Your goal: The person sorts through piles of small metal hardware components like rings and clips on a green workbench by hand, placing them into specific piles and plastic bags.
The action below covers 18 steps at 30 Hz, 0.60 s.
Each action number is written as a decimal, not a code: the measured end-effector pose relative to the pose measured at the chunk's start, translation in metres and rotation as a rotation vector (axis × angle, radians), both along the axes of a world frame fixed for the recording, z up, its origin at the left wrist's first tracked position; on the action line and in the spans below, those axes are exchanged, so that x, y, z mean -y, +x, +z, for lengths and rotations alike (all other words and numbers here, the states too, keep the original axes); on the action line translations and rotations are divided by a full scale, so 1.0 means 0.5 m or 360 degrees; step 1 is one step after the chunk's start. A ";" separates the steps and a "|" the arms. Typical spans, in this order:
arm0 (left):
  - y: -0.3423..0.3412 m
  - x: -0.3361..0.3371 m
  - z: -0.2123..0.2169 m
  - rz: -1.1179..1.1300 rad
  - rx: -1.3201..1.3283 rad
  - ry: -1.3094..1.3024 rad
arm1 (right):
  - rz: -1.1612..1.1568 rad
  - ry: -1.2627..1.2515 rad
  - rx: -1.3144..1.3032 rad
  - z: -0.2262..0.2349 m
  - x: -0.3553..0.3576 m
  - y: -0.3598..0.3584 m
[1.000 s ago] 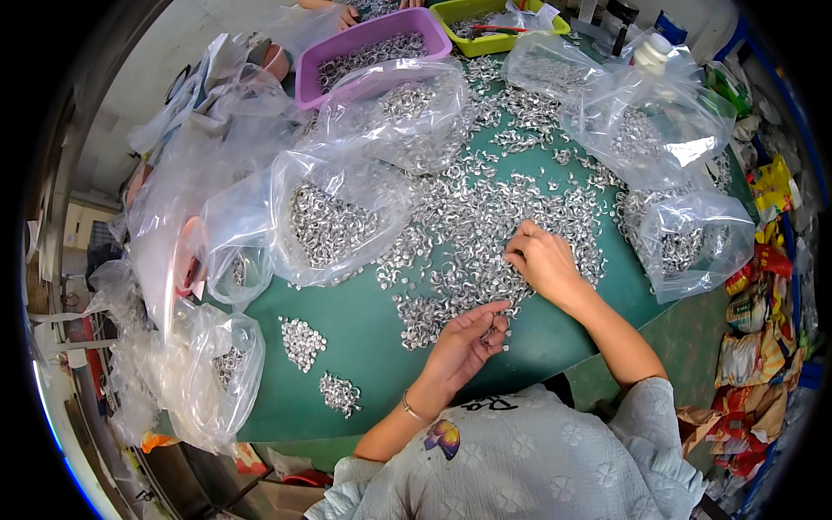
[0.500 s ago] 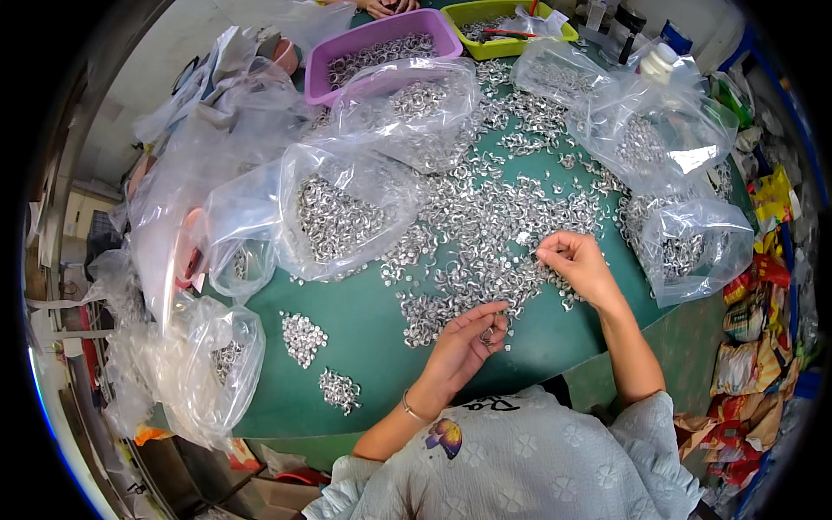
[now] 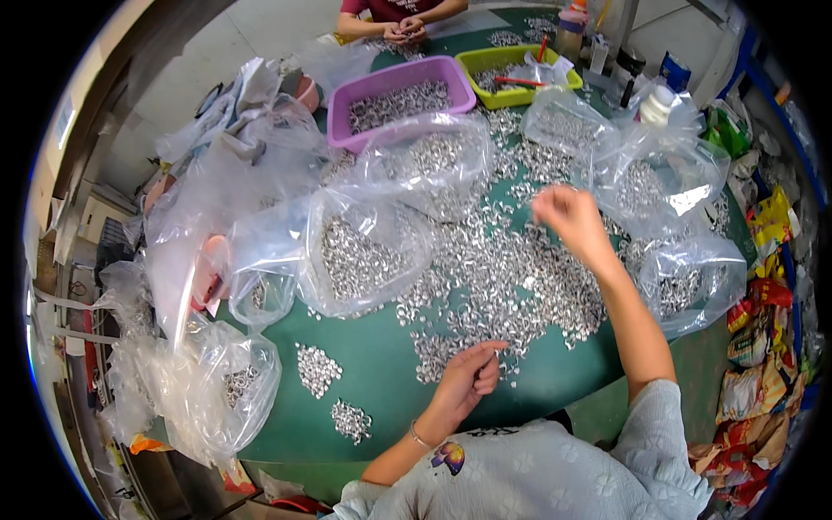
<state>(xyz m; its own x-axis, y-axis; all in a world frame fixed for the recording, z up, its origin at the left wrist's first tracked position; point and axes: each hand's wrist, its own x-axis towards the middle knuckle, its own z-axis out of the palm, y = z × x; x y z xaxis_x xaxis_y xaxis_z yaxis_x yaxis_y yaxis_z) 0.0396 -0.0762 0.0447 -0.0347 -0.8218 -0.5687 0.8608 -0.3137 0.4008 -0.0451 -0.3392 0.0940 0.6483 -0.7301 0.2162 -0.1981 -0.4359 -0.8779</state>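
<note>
While the right hand (image 3: 574,218) hovers over metal pieces (image 3: 555,290) heaped on the table (image 3: 394,373), the left hand (image 3: 466,378) curls near them — whether either grips one, I cannot tell. They look light, stiff, slippery — best pinched by their edges.

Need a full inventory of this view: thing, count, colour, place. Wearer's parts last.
Table: one, green, centre
Loose metal parts: uncountable, silver, mid-table
Small piles: two, silver, near left of table
Clear bags: several, transparent, both sides of table
Purple tub: one, purple, far side
Yellow-green tub: one, yellow-green, right of the purple tub
Sticks: two, red, at the yellow-green tub
Bottles: several, mixed colours, upper right
Packets: many, mixed colours, right edge
Clutter: uncountable, mixed colours, left edge
Co-worker: one, dark red top, across the table
Shirt: one, light grey, bottom edge
Bracelet: one, silver, left wrist
Left hand: one, bare, at the loose parts' near edge
Right hand: one, bare, farther out and right
</note>
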 end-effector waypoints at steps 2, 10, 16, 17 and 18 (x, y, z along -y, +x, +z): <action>0.007 0.002 -0.003 -0.0018 0.0021 -0.0021 | -0.0094 -0.0140 0.0290 0.021 0.101 0.099; 0.012 0.016 0.007 -0.0002 0.0038 0.0020 | -0.0165 -0.0066 0.0396 0.052 0.287 0.280; 0.023 -0.003 -0.015 0.0094 0.0277 -0.0021 | -0.0075 -0.0328 -0.0255 0.057 0.019 0.040; 0.019 0.003 -0.014 0.0080 0.0295 -0.0036 | 0.0104 -0.0272 -0.0290 0.038 -0.015 -0.018; 0.015 0.002 -0.012 0.0076 0.0302 -0.0018 | 0.0300 -0.0201 -0.0312 0.009 -0.054 -0.062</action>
